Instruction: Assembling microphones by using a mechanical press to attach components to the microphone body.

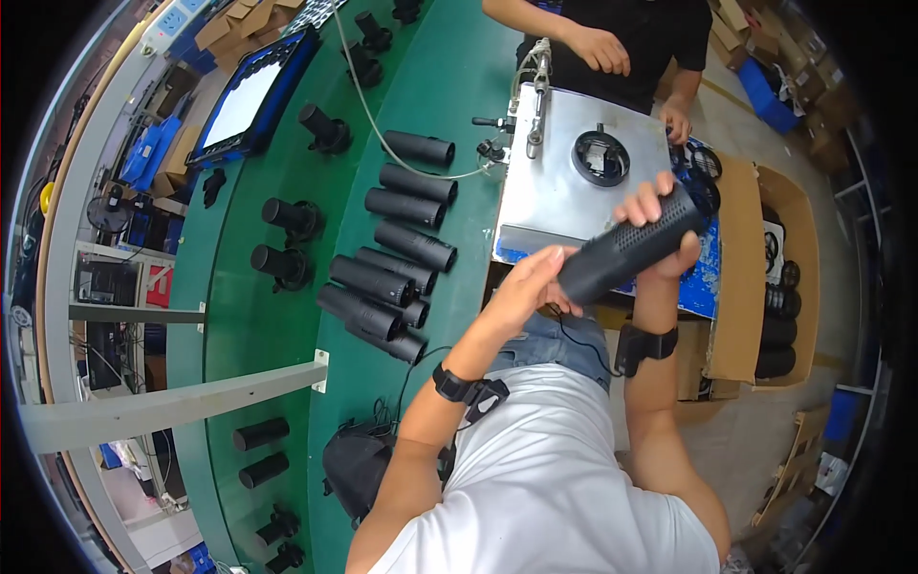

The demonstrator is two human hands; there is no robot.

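A black cylinder (626,251) with a perforated upper part is held at a slant between my two hands. My left hand (537,279) grips its lower left end, thumb along the side. My right hand (660,225) wraps around the perforated end, fingers on the far side. Just beyond the cylinder stands a metal box fixture (545,206) with a round black ring (601,158) set in its top and a small clamp (540,96) at its left edge. Several similar black cylinders (373,279) lie on the green table to the left of my hands.
A cardboard box (736,277) holding black round parts stands at the right. Black flanged parts (287,220) stand on the green conveyor (229,335). A grey metal bar (182,407) crosses at left. Another person's hand (600,50) is beyond the fixture. A black bag (354,469) lies by my left arm.
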